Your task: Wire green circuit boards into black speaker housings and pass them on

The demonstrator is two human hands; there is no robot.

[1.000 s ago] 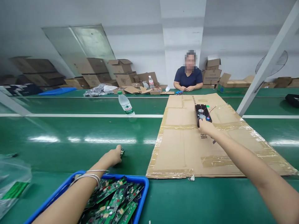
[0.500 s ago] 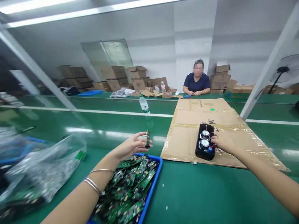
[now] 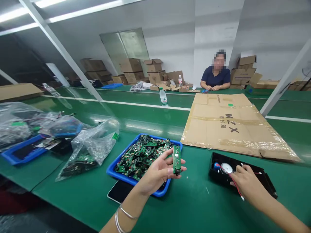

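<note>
The left hand (image 3: 156,173) pinched a green circuit board (image 3: 177,159) upright — the right hand (image 3: 245,183) lay loosely curled on the black speaker housing (image 3: 257,176), near right.

Water bottle (image 3: 163,97) beside flattened cardboard (image 3: 230,126) (taped), plastic bags (image 3: 89,145) left.
</note>
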